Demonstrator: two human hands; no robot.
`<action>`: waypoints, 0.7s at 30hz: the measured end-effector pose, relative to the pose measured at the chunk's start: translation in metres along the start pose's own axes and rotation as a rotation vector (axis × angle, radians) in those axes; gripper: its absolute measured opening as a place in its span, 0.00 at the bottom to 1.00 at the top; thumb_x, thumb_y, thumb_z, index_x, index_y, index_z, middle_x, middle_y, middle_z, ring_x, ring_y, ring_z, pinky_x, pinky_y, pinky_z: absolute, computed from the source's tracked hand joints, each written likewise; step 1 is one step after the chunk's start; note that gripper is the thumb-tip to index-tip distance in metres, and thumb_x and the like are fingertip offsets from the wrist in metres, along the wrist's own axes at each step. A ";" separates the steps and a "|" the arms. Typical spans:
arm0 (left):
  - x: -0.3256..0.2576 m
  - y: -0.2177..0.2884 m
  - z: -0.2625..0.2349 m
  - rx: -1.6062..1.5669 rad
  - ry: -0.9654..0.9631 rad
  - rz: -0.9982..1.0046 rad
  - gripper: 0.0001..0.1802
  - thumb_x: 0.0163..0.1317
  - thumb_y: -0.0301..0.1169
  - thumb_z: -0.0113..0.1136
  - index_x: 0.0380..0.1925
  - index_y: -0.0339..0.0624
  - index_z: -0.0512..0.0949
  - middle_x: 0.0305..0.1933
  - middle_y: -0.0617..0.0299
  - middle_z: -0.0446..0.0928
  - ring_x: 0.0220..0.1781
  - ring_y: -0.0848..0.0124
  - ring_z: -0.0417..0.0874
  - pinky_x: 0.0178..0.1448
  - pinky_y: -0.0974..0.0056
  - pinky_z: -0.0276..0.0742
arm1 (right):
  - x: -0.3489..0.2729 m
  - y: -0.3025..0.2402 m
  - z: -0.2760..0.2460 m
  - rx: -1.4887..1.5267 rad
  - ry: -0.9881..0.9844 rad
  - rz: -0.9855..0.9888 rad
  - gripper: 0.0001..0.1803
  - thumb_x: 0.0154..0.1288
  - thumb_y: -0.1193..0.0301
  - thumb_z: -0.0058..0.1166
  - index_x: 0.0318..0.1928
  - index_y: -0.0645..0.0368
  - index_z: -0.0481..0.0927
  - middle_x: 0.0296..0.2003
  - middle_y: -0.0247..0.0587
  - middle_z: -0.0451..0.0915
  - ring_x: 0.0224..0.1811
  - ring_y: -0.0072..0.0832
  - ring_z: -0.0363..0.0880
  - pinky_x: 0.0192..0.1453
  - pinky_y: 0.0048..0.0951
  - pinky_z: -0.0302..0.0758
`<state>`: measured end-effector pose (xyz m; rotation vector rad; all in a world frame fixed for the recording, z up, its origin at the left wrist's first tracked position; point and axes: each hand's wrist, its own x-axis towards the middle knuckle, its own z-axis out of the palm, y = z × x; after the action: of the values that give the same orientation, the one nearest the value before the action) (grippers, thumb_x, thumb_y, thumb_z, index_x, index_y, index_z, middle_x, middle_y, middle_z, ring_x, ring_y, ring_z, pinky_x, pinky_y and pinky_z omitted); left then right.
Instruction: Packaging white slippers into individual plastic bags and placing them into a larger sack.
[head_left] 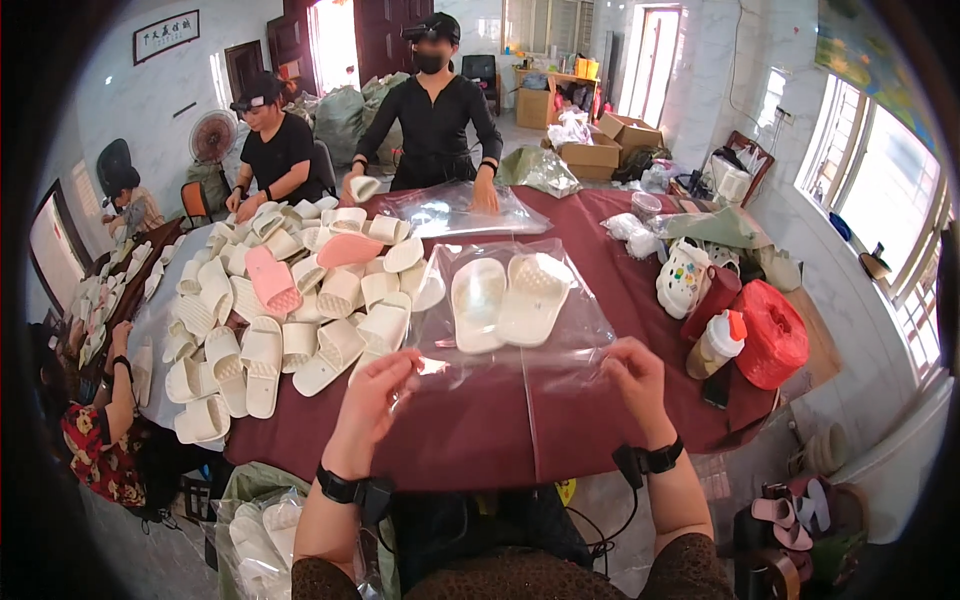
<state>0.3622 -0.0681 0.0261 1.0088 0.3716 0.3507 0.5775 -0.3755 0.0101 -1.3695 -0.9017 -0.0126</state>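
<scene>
Because the pair of cream slippers (515, 310) lay within the clear bag (575, 332), just right of the slipper heap (340, 290), you seemed to be at the bagging step, pair in, mouth unsealed. Your left hand (372, 393) pinched the near corner closest to the heap; your right hand (638, 380) pinched the one farther from it. Next move, by judgement, called for level corners, slippers settled deep, then film folded over without snagging.
</scene>
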 end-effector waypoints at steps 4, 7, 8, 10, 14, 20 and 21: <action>-0.012 -0.087 -0.042 0.078 0.083 -0.173 0.11 0.65 0.26 0.56 0.45 0.34 0.79 0.38 0.62 0.80 0.35 0.77 0.80 0.37 0.75 0.75 | -0.059 0.052 -0.002 -0.221 -0.113 0.145 0.02 0.57 0.79 0.60 0.32 0.65 0.82 0.32 0.36 0.76 0.33 0.24 0.75 0.38 0.23 0.72; -0.032 -0.119 -0.058 0.122 0.121 -0.350 0.12 0.65 0.23 0.54 0.47 0.33 0.79 0.41 0.59 0.80 0.40 0.72 0.81 0.42 0.72 0.78 | -0.095 0.066 -0.005 -0.366 -0.207 0.136 0.05 0.56 0.77 0.62 0.34 0.61 0.83 0.38 0.35 0.73 0.37 0.23 0.73 0.37 0.24 0.71; -0.040 -0.120 -0.061 0.095 0.078 -0.375 0.13 0.64 0.21 0.53 0.48 0.32 0.77 0.44 0.58 0.79 0.42 0.70 0.81 0.45 0.70 0.79 | -0.102 0.064 -0.005 -0.372 -0.214 0.169 0.06 0.55 0.78 0.62 0.35 0.61 0.83 0.40 0.35 0.72 0.38 0.23 0.73 0.37 0.24 0.71; -0.055 -0.117 -0.066 0.066 0.037 -0.409 0.15 0.63 0.19 0.52 0.50 0.32 0.76 0.46 0.57 0.79 0.44 0.68 0.82 0.47 0.68 0.79 | -0.110 0.052 -0.004 -0.361 -0.225 0.226 0.08 0.53 0.79 0.63 0.36 0.60 0.83 0.43 0.35 0.72 0.38 0.24 0.73 0.38 0.24 0.72; -0.076 -0.102 -0.065 0.342 -0.194 -0.225 0.28 0.55 0.16 0.55 0.59 0.37 0.70 0.60 0.52 0.70 0.55 0.64 0.77 0.54 0.65 0.78 | -0.116 0.042 -0.005 -0.395 -0.337 0.165 0.19 0.45 0.82 0.64 0.41 0.54 0.84 0.52 0.37 0.70 0.41 0.26 0.71 0.45 0.25 0.72; -0.089 -0.105 -0.032 1.445 -0.292 0.392 0.38 0.43 0.25 0.72 0.59 0.56 0.73 0.74 0.49 0.49 0.69 0.49 0.61 0.68 0.50 0.64 | -0.108 0.033 -0.002 -0.485 -0.343 0.094 0.12 0.44 0.76 0.67 0.34 0.54 0.85 0.48 0.35 0.76 0.43 0.30 0.72 0.48 0.30 0.72; -0.086 -0.107 -0.031 1.503 -0.287 0.466 0.32 0.44 0.27 0.73 0.54 0.54 0.77 0.74 0.49 0.52 0.71 0.50 0.58 0.67 0.50 0.64 | -0.106 0.035 -0.002 -0.502 -0.327 0.085 0.09 0.45 0.74 0.67 0.31 0.54 0.85 0.44 0.34 0.79 0.43 0.31 0.72 0.48 0.31 0.73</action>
<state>0.2842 -0.1353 -0.0694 2.6090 0.0712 0.3044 0.5245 -0.4195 -0.0779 -1.9144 -1.1615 0.0554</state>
